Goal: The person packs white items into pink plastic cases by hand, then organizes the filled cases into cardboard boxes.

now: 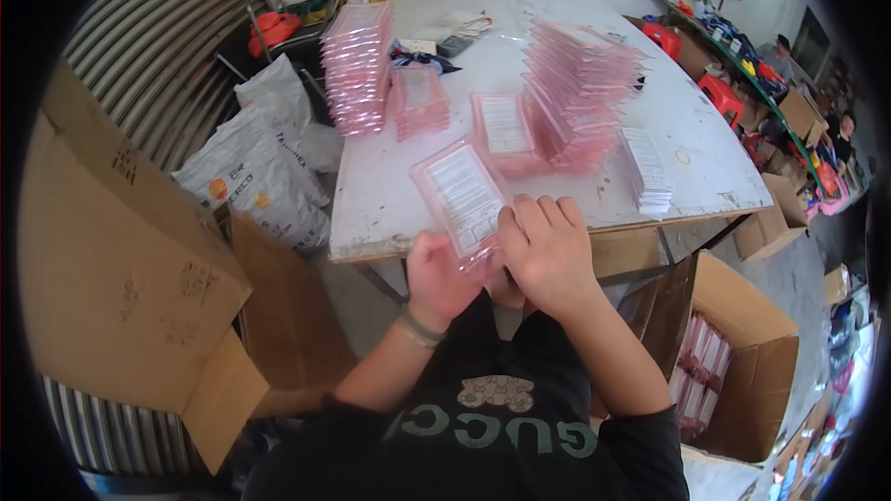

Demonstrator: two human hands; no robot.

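A clear pink plastic pouch point(461, 193) with a white printed card inside is held tilted over the table's front edge. My left hand point(438, 283) grips its lower left side, its fingers partly hidden under the pouch. Curled at the lower right corner, my right hand point(549, 250) pinches the pouch's edge between thumb and fingers. Just beyond the hands, another pink pouch point(504, 123) lies on the table beside a tall leaning stack of pouches point(580, 97). A stack of white printed cards point(647, 172) sits to the right.
The white table point(380, 213) also bears a tall pouch stack point(357, 70) and a shorter one point(420, 102) at left. A cardboard box point(756, 390) holding packed pouches stands at lower right. White sacks point(251, 176) and a large carton point(121, 260) flank the left side.
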